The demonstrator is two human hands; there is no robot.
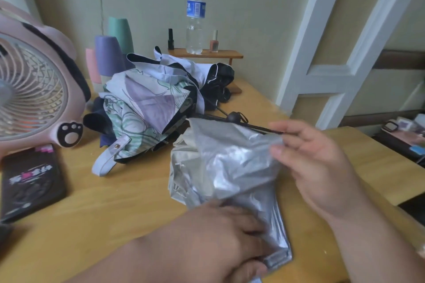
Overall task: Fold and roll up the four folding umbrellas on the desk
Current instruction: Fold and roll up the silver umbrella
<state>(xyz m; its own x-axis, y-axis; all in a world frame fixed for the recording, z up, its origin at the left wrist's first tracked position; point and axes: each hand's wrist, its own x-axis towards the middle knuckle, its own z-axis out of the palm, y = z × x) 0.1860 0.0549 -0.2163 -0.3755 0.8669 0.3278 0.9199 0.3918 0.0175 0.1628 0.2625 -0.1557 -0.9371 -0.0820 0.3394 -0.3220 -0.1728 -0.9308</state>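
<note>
A silver umbrella (232,167) lies collapsed and crumpled on the wooden desk (115,202) in front of me. My left hand (220,234) grips its near end, close to the handle. My right hand (308,163) pinches a flap of the silver canopy at its right edge and holds it up. Behind it lies a loose heap of other umbrellas: a floral one in purple and green (147,108) with a pale strap, and a black and white one (207,76). A black rib with a round tip (234,117) sticks out toward my right hand.
A pink fan (34,89) stands at the left, a dark box (30,181) in front of it. Pastel cups (108,55) stand behind the heap. A small wooden shelf (207,54) carries a water bottle (195,14) and nail polish bottles. The desk edge runs at the right.
</note>
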